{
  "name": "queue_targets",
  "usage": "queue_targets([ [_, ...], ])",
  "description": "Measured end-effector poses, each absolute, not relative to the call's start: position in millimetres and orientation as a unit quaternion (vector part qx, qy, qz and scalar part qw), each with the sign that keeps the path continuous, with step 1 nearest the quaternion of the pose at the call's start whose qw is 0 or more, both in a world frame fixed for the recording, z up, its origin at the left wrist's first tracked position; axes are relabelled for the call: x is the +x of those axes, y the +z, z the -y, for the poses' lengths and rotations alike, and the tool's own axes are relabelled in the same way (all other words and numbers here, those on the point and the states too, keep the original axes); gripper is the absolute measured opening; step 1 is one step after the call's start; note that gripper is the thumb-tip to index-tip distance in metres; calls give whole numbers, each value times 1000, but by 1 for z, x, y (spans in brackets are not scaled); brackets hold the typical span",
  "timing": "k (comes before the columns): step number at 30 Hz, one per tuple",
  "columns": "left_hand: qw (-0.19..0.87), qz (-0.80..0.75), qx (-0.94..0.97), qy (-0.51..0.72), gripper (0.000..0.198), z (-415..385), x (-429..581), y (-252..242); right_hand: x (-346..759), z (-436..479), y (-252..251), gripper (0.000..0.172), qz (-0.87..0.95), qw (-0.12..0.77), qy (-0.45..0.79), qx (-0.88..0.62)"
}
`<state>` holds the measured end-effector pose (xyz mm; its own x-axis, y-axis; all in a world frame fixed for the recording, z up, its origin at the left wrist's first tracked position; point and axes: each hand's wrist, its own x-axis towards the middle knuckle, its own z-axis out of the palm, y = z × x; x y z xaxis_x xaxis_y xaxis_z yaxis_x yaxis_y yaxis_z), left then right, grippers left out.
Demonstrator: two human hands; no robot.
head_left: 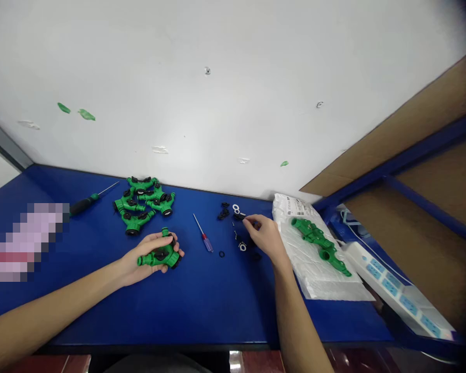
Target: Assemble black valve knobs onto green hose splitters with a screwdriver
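My left hand (pixel 151 254) is wrapped round a green Y-shaped hose splitter (pixel 161 257) with black valve levers, held just above the blue table. Thumb and fingertips of my right hand (pixel 266 234) are pinched together at the small black parts (pixel 224 212) and white rings (pixel 236 209); what sits between them, if anything, is too small to tell. Beside that pile lies a black O-ring (pixel 221 254). A small screwdriver (pixel 204 237) with a red and clear purple handle rests between my two hands.
Several green splitters with black levers (pixel 136 220) sit at the back left, near a long black-handled screwdriver (pixel 86 203). At right, green splitter bodies (pixel 314 235) lie on a white plastic bag (pixel 306 285), with a white power strip (pixel 399 292) beyond. A white wall (pixel 217 114) bounds the table's back.
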<state>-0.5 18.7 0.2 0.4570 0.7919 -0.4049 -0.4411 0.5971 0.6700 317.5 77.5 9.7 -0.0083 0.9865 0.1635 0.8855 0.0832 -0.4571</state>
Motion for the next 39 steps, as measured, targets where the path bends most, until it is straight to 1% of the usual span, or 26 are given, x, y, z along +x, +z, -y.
queue_targets([
  [5,810,-358,268,379,8,-17,0,0,301,-80,6,16,720,154,123,-665],
  [8,809,-350,275,384,11,-16,0,-1,292,-84,3,12,715,134,115,-677],
  [11,811,-339,276,388,14,-16,1,-3,287,-87,1,13,714,131,116,-678],
  [14,811,-325,283,396,18,-17,1,-7,286,-85,3,12,717,151,126,-669],
  [18,808,-302,295,411,21,-18,-1,-13,279,-76,10,16,735,211,160,-625],
  [20,809,-295,300,410,20,-18,-1,-15,268,-67,14,18,735,271,219,-581],
  [22,809,-290,307,408,21,-18,-1,-15,250,-56,18,19,719,345,323,-509],
  [23,808,-289,312,408,23,-18,-1,-15,241,-51,21,18,716,361,364,-475],
  [25,803,-292,322,407,26,-17,0,-12,223,-42,29,15,736,357,394,-419],
  [27,798,-299,334,402,27,-17,1,-10,209,-37,38,14,773,333,388,-375],
  [29,794,-306,347,395,27,-16,1,-8,201,-36,46,17,801,310,377,-347],
  [33,788,-306,371,385,26,-15,2,-7,197,-36,51,18,823,280,362,-336],
  [39,776,-326,376,387,28,-13,4,-5,195,-33,41,15,834,283,327,-342],
])
